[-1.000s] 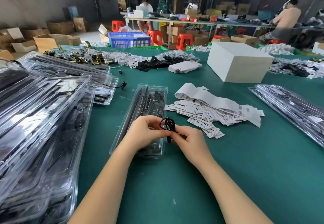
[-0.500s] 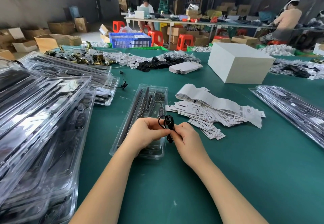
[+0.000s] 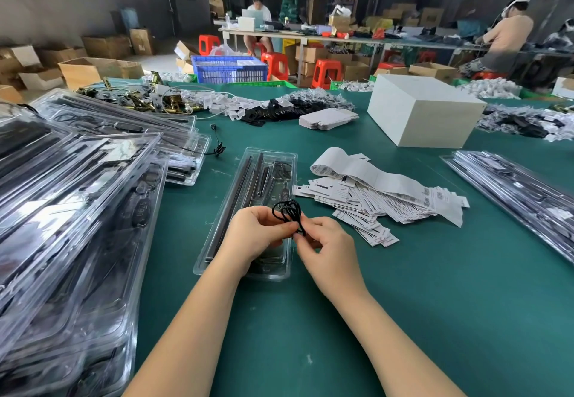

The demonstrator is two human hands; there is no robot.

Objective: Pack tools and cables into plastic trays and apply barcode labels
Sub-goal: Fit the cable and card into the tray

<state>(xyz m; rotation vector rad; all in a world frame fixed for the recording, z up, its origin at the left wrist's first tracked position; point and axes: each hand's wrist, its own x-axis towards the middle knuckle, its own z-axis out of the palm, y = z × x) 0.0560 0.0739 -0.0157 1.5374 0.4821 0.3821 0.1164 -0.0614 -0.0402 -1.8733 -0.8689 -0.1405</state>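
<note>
While I watch through the head camera, the small black cable (image 3: 288, 214) sits bunched into a loose coil between both hands, a little higher and tighter than it was a second ago, when its loops hung wider. I judge from this that the coiling is nearly done and the cable is almost ready to go into the tray. My left hand (image 3: 256, 234) has its fingers curled in, pinching the lower part of the coil. My right hand (image 3: 326, 246) meets it from the other side, thumb and forefinger pinching the cable's tail just beneath the loops, the other fingers bent loosely. Both forearms reach forward from the bottom of the view and converge over the near end of the open plastic tray (image 3: 248, 210), which lies lengthwise on the green bench (image 3: 435, 303) and already holds long dark tools and a small controller. Just to the right of the tray lies a heap of barcode labels (image 3: 379, 197), untouched. Stacks of filled trays (image 3: 71, 210) sit to the left.
</note>
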